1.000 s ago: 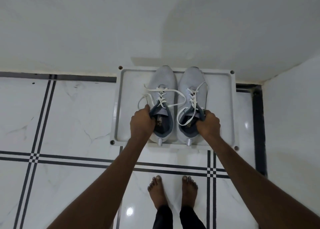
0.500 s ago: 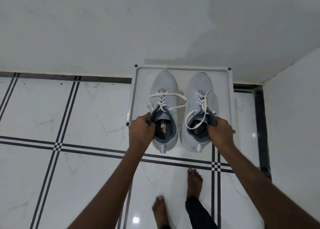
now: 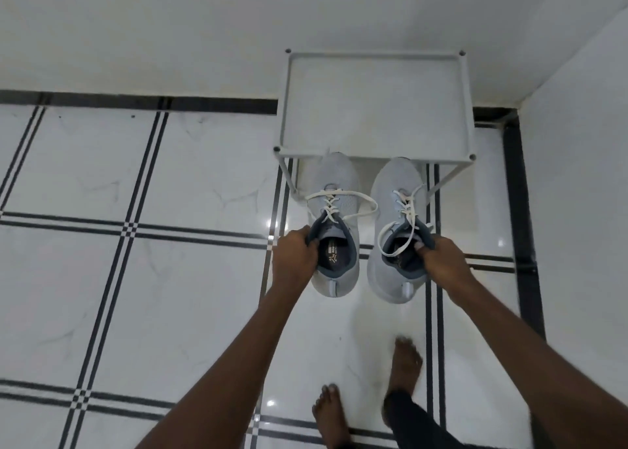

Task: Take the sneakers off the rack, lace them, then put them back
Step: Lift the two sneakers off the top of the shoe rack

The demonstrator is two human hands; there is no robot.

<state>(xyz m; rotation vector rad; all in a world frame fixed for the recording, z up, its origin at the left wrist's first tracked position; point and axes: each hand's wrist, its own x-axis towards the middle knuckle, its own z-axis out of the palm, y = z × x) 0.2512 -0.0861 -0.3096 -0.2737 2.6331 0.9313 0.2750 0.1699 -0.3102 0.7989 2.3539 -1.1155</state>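
While both sneakers hang clear of the rack (image 3: 375,56), each is gripped by one hand.
Left hand (image 3: 295,255) clamps the collar of the left sneaker (image 3: 334,224); right hand (image 3: 440,261) clamps the collar of the right sneaker (image 3: 396,231). Both shoes are in front of the rack's near edge, above the tiled floor (image 3: 170,278), laces (image 3: 339,200) loose.
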